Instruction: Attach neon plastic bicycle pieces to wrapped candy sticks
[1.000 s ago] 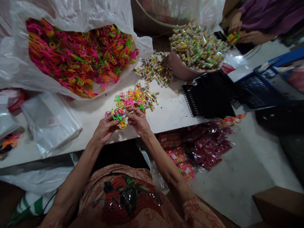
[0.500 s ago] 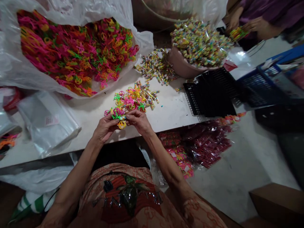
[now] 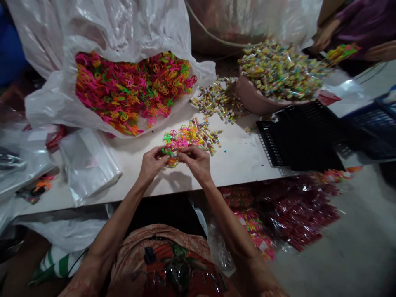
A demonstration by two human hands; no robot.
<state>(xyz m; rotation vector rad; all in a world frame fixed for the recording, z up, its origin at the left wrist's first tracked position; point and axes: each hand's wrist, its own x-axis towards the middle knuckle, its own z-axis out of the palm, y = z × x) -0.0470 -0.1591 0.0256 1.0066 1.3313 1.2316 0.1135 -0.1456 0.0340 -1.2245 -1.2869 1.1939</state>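
My left hand (image 3: 154, 165) is closed in a pinch on a small green plastic piece (image 3: 167, 152), above the near edge of the white table (image 3: 238, 161). Facing it, my right hand (image 3: 198, 164) has thumb and fingers pressed together close to the same piece; what they grip is too small and blurred to name. Just beyond both hands lies a pile of pink, green and yellow plastic pieces (image 3: 179, 141), mixed on its right side with small clear tubes of coloured bits (image 3: 213, 140). A yellow-orange ring (image 3: 172, 163) shows under the fingers.
A large white plastic bag (image 3: 51, 105) full of coloured pieces lies behind. Heaped tubes fill a pink basin (image 3: 252, 97). Clear bags (image 3: 89, 165) lie left, a black basket (image 3: 267, 148) right. Wrapped packs (image 3: 297, 210) sit below the table. Another person's hand (image 3: 323, 39) shows far right.
The view has swung, so everything sits further right and lower. My hands stay together over the pile; the yellow ring that showed clearly between them is now mostly covered and blurred.
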